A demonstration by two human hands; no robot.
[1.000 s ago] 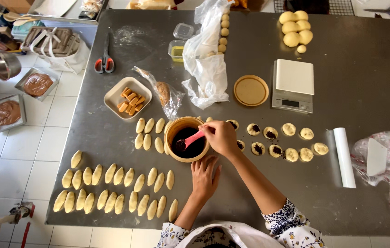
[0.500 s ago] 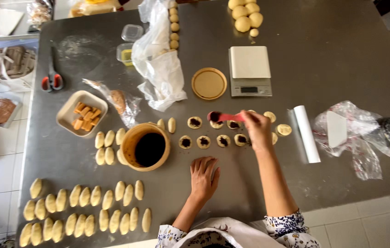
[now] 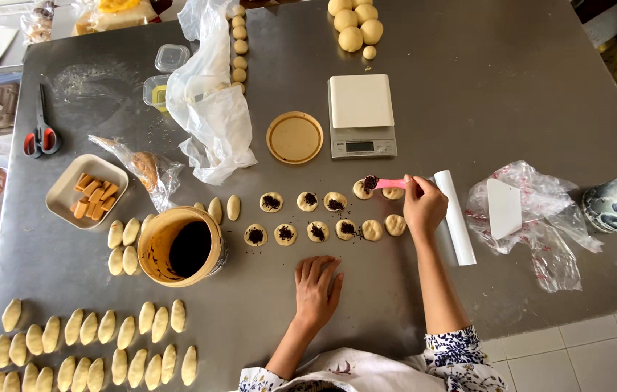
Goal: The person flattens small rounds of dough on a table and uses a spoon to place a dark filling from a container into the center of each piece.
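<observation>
My right hand [image 3: 423, 207] holds a small pink spoon [image 3: 388, 184] whose dark-filled tip sits over a flat dough round [image 3: 361, 189] in the back row. Two rows of dough rounds [image 3: 307, 201] lie before me; most carry a dab of dark filling, while three at the right end are plain. My left hand [image 3: 318, 287] rests flat and empty on the steel table [image 3: 483, 94], near the front row. A round tub of dark filling [image 3: 181, 247] stands to the left of the rounds.
Shaped dough ovals [image 3: 98, 341] fill the front left. A white dish of orange sticks [image 3: 87, 190], scissors [image 3: 40, 134], a crumpled plastic bag [image 3: 210, 109], a round lid [image 3: 295, 137], a scale [image 3: 361, 116], dough balls [image 3: 356, 25], a white roll [image 3: 454, 216] and a scraper on plastic [image 3: 504, 207] surround the work.
My right hand carried the pink spoon from the tub rightward to the rounds and now holds it over a back-row round. The view has shifted; my left hand stays flat.
</observation>
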